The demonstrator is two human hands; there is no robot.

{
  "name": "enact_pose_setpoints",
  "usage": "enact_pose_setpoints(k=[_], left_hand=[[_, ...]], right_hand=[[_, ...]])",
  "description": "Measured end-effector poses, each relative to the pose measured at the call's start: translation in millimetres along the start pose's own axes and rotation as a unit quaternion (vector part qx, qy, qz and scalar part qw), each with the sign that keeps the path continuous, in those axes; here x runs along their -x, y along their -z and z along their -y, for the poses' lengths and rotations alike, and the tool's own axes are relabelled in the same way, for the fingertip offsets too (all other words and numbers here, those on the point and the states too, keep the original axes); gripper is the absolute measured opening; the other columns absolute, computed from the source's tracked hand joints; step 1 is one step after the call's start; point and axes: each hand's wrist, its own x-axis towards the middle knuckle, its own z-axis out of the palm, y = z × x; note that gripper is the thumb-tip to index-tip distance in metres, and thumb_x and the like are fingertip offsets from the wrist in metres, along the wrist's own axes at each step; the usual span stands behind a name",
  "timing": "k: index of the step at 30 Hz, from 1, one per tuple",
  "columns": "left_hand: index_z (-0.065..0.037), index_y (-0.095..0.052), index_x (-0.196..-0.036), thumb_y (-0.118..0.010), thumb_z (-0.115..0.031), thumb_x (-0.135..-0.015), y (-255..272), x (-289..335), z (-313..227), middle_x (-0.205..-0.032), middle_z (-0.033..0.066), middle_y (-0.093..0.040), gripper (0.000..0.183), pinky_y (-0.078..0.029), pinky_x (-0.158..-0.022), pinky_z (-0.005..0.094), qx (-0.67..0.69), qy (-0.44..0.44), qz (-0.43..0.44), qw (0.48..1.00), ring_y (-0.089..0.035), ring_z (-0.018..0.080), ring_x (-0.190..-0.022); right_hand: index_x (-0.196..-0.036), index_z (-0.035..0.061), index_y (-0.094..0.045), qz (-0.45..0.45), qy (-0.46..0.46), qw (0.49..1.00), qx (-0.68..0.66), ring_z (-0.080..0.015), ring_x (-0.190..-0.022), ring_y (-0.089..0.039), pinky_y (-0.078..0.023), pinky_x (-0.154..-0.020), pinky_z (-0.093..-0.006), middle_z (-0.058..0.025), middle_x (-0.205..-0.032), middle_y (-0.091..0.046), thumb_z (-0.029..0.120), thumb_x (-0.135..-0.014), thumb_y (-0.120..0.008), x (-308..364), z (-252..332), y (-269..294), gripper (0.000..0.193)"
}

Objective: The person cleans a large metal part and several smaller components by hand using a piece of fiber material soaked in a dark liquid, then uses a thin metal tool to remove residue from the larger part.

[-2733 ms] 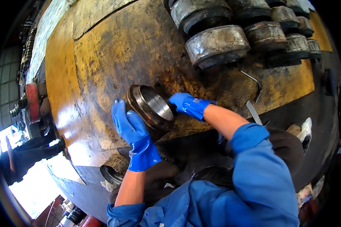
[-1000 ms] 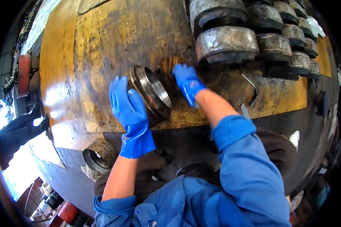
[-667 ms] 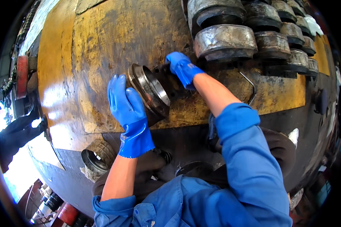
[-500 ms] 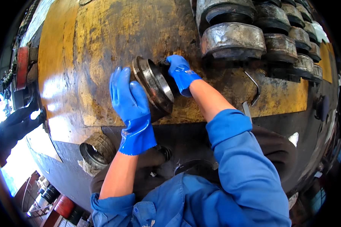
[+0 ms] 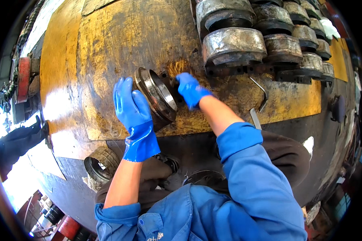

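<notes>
A thick, greasy metal ring (image 5: 146, 90) with a flanged edge stands tilted on the worn yellow board (image 5: 108, 52). My left hand (image 5: 130, 102), in a blue rubber glove, lies along the ring's left side with its fingers stretched out. To the right of the ring is my right hand (image 5: 189, 89), gloved the same way and smeared by motion. Its fingers are closed around something small and dark beside the ring's opening; the kind is hard to make out.
Rows of heavy metal rollers (image 5: 234, 45) stand at the far right. A bent metal rod (image 5: 263, 94) and a flat metal strip (image 5: 255, 119) lie right of my right arm. Near my left forearm sits a ribbed cylinder (image 5: 102, 162). A dark-sleeved arm or leg (image 5: 20, 140) shows at far left.
My right hand has come slightly nearer to me beside the ring and is now blurred. The left hand stays along the ring's left side. The whole view has shifted a little.
</notes>
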Motion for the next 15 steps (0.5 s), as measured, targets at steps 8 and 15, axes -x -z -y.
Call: enact_pose_setpoints(k=[8, 15], left_hand=[[0.005, -0.063, -0.125, -0.054, -0.006, -0.096, -3, 4, 4, -0.125, 0.0302, -0.064, 0.032, -0.045, -0.107, 0.0519, 0.011, -0.005, -0.012, 1.000, -0.060, 0.0467, -0.121], [0.004, -0.064, -0.124, -0.055, -0.010, -0.097, -4, 5, 5, -0.125, 0.0290, -0.064, 0.031, -0.045, -0.107, 0.0517, 0.010, 0.000, -0.010, 1.000, -0.060, 0.0462, -0.121]], right_hand=[[-0.107, 0.0109, -0.074, 0.175, 0.107, 0.970, 0.127, -0.0451, -0.108, -0.067, -0.056, -0.089, -0.0471, -0.0220, -0.112, -0.071, 0.007, -0.071, -0.072, -36, 25, 31, 0.036], [-0.118, 0.0129, -0.073, 0.176, 0.061, 0.973, 0.139, -0.0427, -0.115, -0.065, -0.054, -0.098, -0.0503, -0.0199, -0.124, -0.069, 0.029, -0.087, -0.071, 6, 41, 3, 0.035]])
